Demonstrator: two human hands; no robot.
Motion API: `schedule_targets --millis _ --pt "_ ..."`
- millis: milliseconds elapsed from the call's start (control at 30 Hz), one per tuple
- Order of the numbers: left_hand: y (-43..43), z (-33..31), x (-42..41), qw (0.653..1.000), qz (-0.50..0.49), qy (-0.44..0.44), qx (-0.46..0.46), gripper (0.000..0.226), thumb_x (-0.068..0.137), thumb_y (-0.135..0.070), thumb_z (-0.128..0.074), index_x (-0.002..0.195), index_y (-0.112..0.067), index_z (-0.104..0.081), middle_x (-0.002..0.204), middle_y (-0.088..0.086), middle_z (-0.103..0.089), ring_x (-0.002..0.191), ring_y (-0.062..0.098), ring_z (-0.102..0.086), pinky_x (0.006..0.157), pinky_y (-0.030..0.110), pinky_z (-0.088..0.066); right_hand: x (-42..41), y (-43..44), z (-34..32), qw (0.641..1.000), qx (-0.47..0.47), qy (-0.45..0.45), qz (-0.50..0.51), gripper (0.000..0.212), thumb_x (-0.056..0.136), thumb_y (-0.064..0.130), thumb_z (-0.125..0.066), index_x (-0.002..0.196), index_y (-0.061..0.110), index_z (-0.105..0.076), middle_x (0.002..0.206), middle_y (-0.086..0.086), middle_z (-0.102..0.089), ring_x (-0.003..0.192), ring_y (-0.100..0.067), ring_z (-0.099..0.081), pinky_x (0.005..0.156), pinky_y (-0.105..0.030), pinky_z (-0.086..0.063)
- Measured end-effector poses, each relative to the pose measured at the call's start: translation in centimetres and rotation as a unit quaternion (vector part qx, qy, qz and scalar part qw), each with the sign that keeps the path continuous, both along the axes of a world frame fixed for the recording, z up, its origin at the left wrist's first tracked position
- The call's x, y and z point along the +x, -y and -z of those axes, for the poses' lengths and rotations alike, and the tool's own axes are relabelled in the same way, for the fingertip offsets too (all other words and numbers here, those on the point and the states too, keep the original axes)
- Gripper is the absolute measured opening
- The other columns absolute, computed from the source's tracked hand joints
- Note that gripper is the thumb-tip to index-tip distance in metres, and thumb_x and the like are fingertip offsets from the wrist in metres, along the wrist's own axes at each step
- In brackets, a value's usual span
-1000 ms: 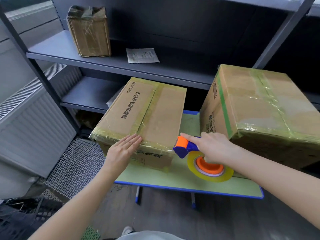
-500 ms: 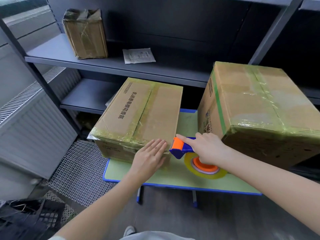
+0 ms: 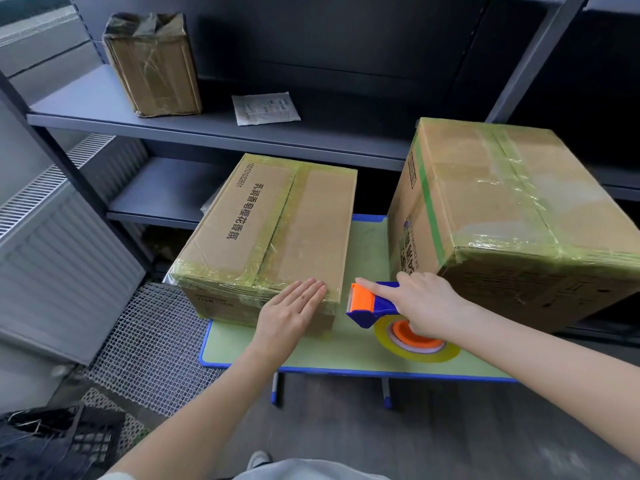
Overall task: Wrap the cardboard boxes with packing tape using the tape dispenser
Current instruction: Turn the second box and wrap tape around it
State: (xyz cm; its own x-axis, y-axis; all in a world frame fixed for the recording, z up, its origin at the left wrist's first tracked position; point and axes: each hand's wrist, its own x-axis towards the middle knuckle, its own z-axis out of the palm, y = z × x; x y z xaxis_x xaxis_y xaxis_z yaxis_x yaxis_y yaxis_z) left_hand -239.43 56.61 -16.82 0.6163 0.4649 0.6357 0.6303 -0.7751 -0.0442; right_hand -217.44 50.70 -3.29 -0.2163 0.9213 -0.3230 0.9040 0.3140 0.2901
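A flat cardboard box with printed characters and shiny tape bands lies on the left of a small green table. My left hand rests flat on its near right corner, fingers together. My right hand grips a blue and orange tape dispenser with a yellowish tape roll, held just right of that corner, index finger along its top. A larger taped box stands on the table's right side.
A dark metal shelf unit stands behind the table, holding a small wrapped box and a paper sheet. A white radiator is at the left, wire mesh and a black crate on the floor.
My left hand slid right along the near edge of the flat box to its right corner. The dispenser stayed close to that corner in my right hand.
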Motion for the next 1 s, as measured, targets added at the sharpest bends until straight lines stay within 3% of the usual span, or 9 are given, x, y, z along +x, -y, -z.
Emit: schedule_targets --millis 133,500,600,700,833,1000 --pt "-0.1 0.1 -0.2 1.000 0.009 0.005 0.002 0.040 0.096 0.001 -0.031 0.118 -0.003 -0.065 0.121 0.007 -0.064 0.113 0.018 -0.061 0.108 0.030 -0.029 0.4 0.3 0.0 1.000 -0.003 0.006 -0.002 0.088 0.095 0.023 -0.050 0.145 0.041 0.020 0.111 -0.012 -0.049 0.098 -0.027 -0.052 0.074 -0.033 -0.040" --pt "0.1 -0.4 -0.5 0.999 0.019 0.044 -0.001 0.051 0.099 0.000 -0.020 0.110 -0.005 -0.070 0.114 0.003 -0.068 0.107 0.017 -0.064 0.097 0.032 -0.043 1.0 0.6 -0.2 0.998 -0.053 0.043 -0.012 0.084 0.097 0.022 -0.048 0.146 0.041 0.017 0.112 -0.011 -0.050 0.098 -0.027 -0.052 0.075 -0.034 -0.040" --pt "0.4 -0.5 0.0 0.999 -0.001 0.045 0.003 0.036 0.091 -0.005 -0.039 0.110 -0.006 -0.070 0.114 0.004 -0.068 0.108 0.018 -0.064 0.098 0.033 -0.043 0.4 0.3 0.2 0.997 -0.046 0.065 -0.021 0.079 0.098 0.022 -0.046 0.147 0.040 0.014 0.115 -0.012 -0.051 0.102 -0.030 -0.053 0.081 -0.036 -0.040" --pt "1.0 -0.2 0.8 0.999 -0.031 0.029 0.008 0.032 0.087 -0.025 -0.056 0.109 -0.008 -0.070 0.112 0.006 -0.069 0.107 0.020 -0.065 0.098 0.035 -0.044 -0.6 0.1 1.5 0.996 -0.054 0.066 -0.015 0.077 0.099 0.023 -0.046 0.149 0.038 0.011 0.115 -0.013 -0.051 0.101 -0.031 -0.053 0.081 -0.037 -0.040" --pt "1.3 -0.3 1.6 0.999 -0.045 0.014 0.014 0.031 0.090 -0.028 -0.051 0.109 -0.013 -0.071 0.109 0.008 -0.069 0.103 0.023 -0.066 0.091 0.040 -0.051 -1.6 -0.1 2.4 0.996 -0.072 0.061 -0.006 0.076 0.098 0.019 -0.045 0.150 0.037 0.008 0.111 -0.011 -0.052 0.097 -0.030 -0.055 0.072 -0.036 -0.036" --pt "1.9 -1.0 1.5 0.998 -0.047 0.015 -0.029 0.040 0.093 -0.021 -0.035 0.110 -0.011 -0.070 0.112 0.010 -0.068 0.106 0.025 -0.065 0.094 0.040 -0.050 -2.4 -1.1 2.3 0.987 -0.110 0.119 -0.026 0.070 0.097 0.017 -0.046 0.150 0.034 -0.004 0.118 -0.013 -0.052 0.104 -0.032 -0.055 0.070 -0.034 -0.037"
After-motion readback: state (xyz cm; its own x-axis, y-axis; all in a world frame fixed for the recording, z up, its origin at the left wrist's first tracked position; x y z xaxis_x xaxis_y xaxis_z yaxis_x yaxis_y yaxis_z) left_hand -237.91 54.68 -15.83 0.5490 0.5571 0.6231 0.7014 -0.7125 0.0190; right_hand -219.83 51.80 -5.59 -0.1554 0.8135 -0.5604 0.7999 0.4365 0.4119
